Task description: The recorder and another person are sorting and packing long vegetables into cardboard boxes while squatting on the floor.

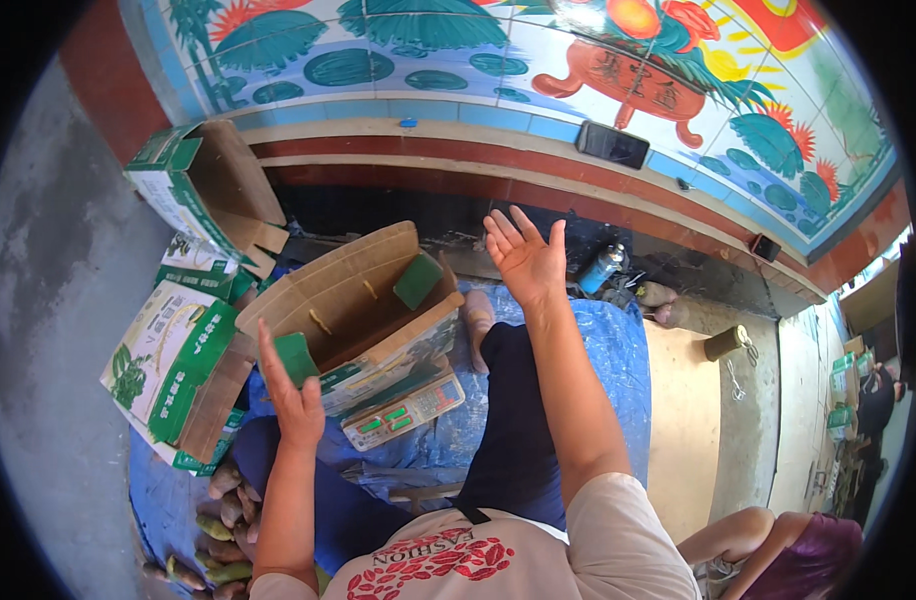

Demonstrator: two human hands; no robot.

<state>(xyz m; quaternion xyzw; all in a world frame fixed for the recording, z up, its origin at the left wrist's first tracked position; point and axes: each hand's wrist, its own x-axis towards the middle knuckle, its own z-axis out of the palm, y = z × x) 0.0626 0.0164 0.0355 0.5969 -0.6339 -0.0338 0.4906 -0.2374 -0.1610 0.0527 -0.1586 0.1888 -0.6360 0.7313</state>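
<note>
Seen from the head camera, with an open cardboard box (390, 340) between left hand (298, 408) and right hand (530, 264), set apparently atop a scale (406, 411) with green-lit displays, over a blue tarp (610, 352). Lying just right of the left hand's fingers and to the left of the right hand's, a little lower in frame. Running on its long axis from lower left to upper right, nearer to the left hand. Raised edge-on by a green end flap (295, 358) on that side, with thumb apart, fingers seemingly together and contact impossible to tell. Lifted empty on the other, with palm showing, fingers and thumb apart. Bare brown inside, green at the end flaps, printed along a pale outer side.
</note>
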